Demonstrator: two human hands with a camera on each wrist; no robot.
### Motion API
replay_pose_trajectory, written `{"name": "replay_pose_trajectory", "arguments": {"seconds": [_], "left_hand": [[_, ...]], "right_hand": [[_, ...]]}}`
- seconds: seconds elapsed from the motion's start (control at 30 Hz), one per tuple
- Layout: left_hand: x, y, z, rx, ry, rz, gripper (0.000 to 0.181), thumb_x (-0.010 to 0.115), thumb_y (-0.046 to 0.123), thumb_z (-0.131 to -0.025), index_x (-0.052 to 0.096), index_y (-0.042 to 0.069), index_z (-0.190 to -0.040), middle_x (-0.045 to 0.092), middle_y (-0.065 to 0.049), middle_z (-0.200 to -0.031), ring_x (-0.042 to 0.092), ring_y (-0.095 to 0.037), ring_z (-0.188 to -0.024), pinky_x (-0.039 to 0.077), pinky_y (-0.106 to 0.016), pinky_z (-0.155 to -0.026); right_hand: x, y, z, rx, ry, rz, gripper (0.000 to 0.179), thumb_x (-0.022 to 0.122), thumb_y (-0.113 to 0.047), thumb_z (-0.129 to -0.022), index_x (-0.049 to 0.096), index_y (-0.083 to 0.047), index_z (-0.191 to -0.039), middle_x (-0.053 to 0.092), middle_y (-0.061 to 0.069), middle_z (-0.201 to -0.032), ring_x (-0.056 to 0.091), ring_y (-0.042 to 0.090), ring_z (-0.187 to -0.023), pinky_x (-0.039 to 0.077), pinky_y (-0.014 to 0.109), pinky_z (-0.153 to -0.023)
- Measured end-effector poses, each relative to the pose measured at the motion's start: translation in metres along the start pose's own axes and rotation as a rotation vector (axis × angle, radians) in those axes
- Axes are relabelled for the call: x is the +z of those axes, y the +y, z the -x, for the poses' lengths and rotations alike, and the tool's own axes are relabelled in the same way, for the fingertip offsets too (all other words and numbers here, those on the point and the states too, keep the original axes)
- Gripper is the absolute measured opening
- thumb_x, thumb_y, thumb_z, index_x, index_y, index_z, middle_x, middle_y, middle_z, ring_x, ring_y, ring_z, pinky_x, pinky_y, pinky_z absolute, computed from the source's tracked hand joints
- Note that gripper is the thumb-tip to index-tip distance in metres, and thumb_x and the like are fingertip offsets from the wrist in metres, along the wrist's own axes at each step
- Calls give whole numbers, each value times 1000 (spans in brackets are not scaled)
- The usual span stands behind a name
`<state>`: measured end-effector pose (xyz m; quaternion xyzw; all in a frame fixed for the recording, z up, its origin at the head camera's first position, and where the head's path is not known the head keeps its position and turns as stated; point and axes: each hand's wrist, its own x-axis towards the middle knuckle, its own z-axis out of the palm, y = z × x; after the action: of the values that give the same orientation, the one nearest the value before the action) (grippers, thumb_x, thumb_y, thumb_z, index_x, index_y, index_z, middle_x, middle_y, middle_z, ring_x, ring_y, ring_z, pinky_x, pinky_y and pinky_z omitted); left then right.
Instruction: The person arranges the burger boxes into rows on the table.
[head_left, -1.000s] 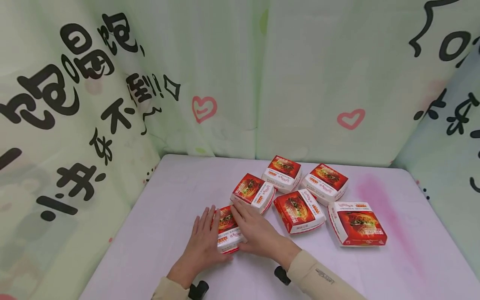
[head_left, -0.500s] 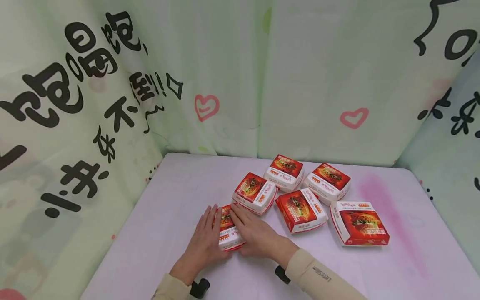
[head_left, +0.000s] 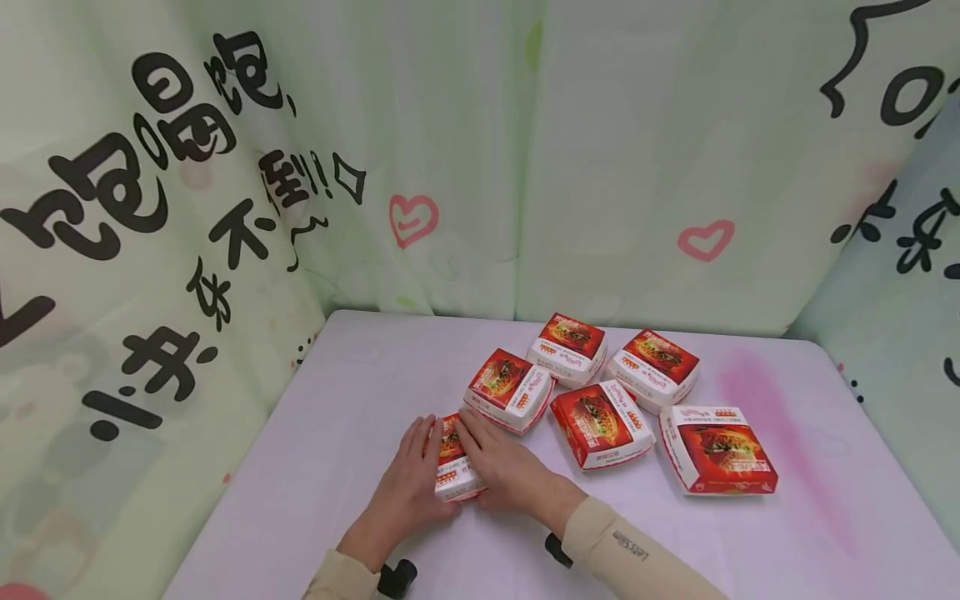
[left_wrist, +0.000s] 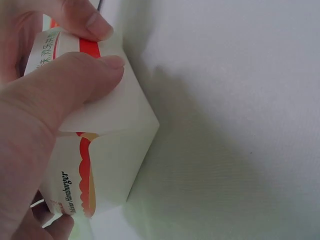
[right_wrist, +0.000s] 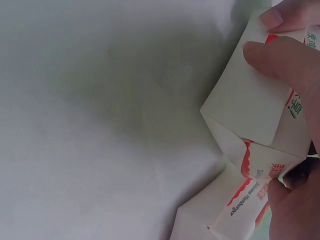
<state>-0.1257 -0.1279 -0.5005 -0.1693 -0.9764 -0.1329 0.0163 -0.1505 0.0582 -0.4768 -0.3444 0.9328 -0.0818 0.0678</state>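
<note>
In the head view a red and white burger box (head_left: 456, 482) sits at the front left of the group, between both hands. My left hand (head_left: 401, 487) grips its left side, and my right hand (head_left: 510, 471) grips its right side and covers part of the lid. The left wrist view has the left thumb (left_wrist: 82, 77) pressed on the box's plain white near face (left_wrist: 115, 112), beside the other thumb's tip. From the right wrist, the right thumb (right_wrist: 280, 57) lies on that same face, with fingers around the side. Just behind stands another burger box (head_left: 510, 387), partly beside the right fingertips.
Several more burger boxes lie to the right: one at the back (head_left: 567, 348), one at back right (head_left: 655, 369), one in the middle (head_left: 602, 423) and one at far right (head_left: 720, 450). A pale tablecloth (head_left: 300, 467) with a pink stain covers the table; printed curtains (head_left: 600, 167) enclose it.
My right hand has shifted slightly left, so less of the gripped box's lid shows between the hands. The left hand and the other boxes stay in place.
</note>
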Motion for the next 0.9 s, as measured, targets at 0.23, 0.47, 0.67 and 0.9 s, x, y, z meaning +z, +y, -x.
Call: {"name": "replay_pose_trajectory", "arguments": {"seconds": [0.23, 0.47, 0.67, 0.9], "left_hand": [[-3, -4, 3, 16, 3, 31, 113, 90, 44, -65, 32, 0, -152, 33, -16, -155, 31, -34, -143, 43, -43, -112], [-9, 0, 4, 85, -1, 6, 112, 90, 44, -64, 33, 2, -151, 35, -15, -153, 32, -31, -141, 45, -41, -110], [-12, 9, 3, 165, -11, -5, 111, 91, 46, -65, 34, 2, -151, 36, -15, -152, 33, -30, -140, 49, -39, -106], [-13, 19, 1, 232, -42, -41, 112, 90, 49, -66, 33, 3, -152, 35, -12, -154, 33, -28, -140, 48, -36, -107]], "right_hand": [[2, -2, 3, -24, 33, 41, 103, 85, -37, -78, 26, -6, -156, 23, 11, -164, 23, 27, -152, 33, 38, -119], [0, 1, 12, -22, 42, 18, 101, 82, -40, -79, 26, -6, -156, 22, 11, -165, 23, 26, -152, 33, 38, -120], [-1, 5, 25, 14, 22, -58, 106, 83, -43, -77, 24, -8, -157, 18, 10, -166, 20, 27, -153, 32, 41, -120], [1, 12, 43, 39, 47, -100, 107, 82, -46, -76, 23, -9, -157, 19, 9, -165, 20, 29, -153, 33, 44, -119]]}}
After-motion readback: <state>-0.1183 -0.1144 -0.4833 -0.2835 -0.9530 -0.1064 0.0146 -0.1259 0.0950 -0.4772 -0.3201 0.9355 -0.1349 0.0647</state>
